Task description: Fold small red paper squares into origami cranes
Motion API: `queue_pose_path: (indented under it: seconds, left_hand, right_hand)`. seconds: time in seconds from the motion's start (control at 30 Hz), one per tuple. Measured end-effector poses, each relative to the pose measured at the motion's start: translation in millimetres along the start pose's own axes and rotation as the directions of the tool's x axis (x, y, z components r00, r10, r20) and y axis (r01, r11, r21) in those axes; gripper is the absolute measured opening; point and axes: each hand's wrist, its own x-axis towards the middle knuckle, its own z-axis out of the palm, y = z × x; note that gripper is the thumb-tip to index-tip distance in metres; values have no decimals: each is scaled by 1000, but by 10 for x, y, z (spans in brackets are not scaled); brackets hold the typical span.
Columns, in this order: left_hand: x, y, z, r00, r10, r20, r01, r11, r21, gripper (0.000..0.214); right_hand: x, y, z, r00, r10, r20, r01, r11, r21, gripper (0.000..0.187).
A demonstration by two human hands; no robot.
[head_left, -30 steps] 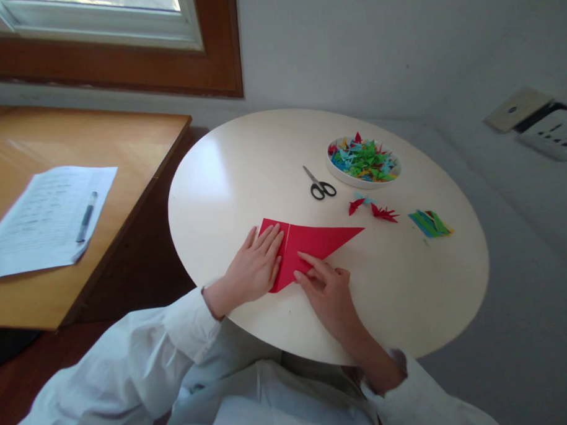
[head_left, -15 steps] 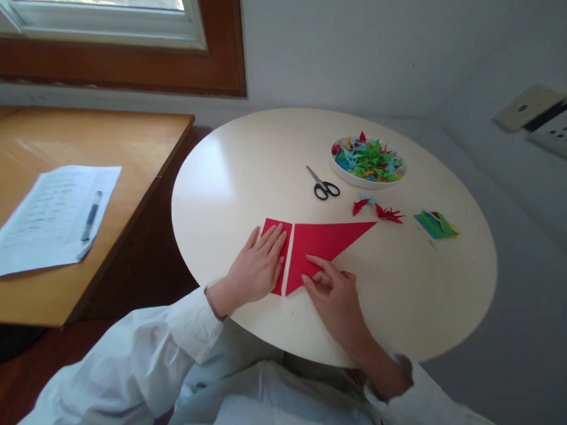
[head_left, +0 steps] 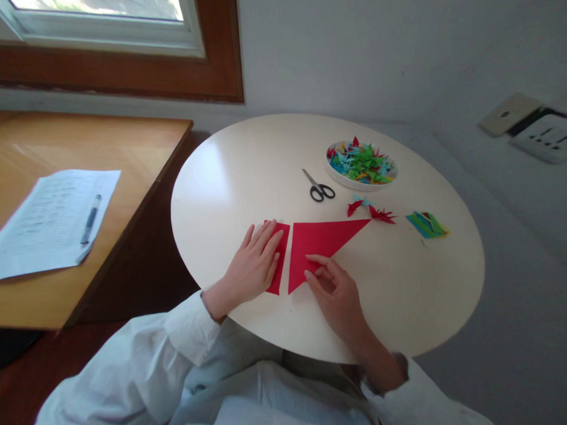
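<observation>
On a round cream table [head_left: 407, 295], the flat left hand [head_left: 255, 269] pins a red paper strip [head_left: 280, 269], while spread fingertips of the right hand [head_left: 335, 291] steady a red paper triangle [head_left: 321, 239].

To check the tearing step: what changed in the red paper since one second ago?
The right hand slid the large red paper triangle rightward, away from the narrow red paper strip; a gap opened between them. The left hand stayed flat on the strip. The black scissors and round white table kept their places.
</observation>
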Motion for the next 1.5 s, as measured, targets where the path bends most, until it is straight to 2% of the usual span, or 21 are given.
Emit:
queue_pose_path:
  seconds: [0.1,0.2,0.3,0.47,0.63,0.73,0.9,1.0,1.1,1.2,1.3,1.4,1.5]
  left_hand:
    - [-26,-14,-60,987,-38,-154,20,993,-120,33]
    - [-63,-37,-109,960,-149,-238,85,962,-260,24]
    - [-112,-54,-145,960,-180,-215,103,940,-327,18]
    - [-188,-61,-224,982,-129,-141,74,935,-346,17]
    - [-223,-70,-310,995,-62,-76,38,957,-286,27]
    - [-238,-97,-327,995,-78,-59,56,951,-303,28]
    - [-262,-139,-300,993,-111,-30,95,937,-337,26]
    - [-280,-145,-274,996,-83,28,88,945,-315,31]
    - [-300,-148,-262,994,-37,102,65,955,-288,45]
    - [-320,-153,-268,991,12,134,26,960,-280,55]
    - [-334,-161,-278,991,19,133,19,959,-281,60]
    - [-330,-168,-284,988,24,152,20,959,-283,65]
    - [-314,-169,-285,982,41,183,11,963,-271,69]
  right_hand:
    - [4,1,-40,1000,-9,18,7,993,115,21]
    - [18,-28,-119,997,-73,0,73,993,89,16]
    - [51,-64,-239,985,-168,-35,166,985,-35,14]
    - [155,-97,-448,948,-315,-42,301,933,-199,15]
    - [310,-197,-542,916,-400,-11,386,891,-240,20]
    - [457,-311,-505,898,-439,17,431,874,-224,24]
    - [874,-504,-261,870,-487,84,494,861,-120,31]
    - [1203,-583,-24,884,-452,118,460,886,-58,34]
    - [1526,-609,252,893,-426,148,426,904,33,36]
    - [1791,-561,532,901,-391,189,380,920,92,33]
    - [1978,-440,767,933,-245,264,250,968,12,36]
    - [2090,-281,916,933,-220,286,241,970,-39,31]
    - [2148,-150,978,927,-217,307,255,963,-89,27]
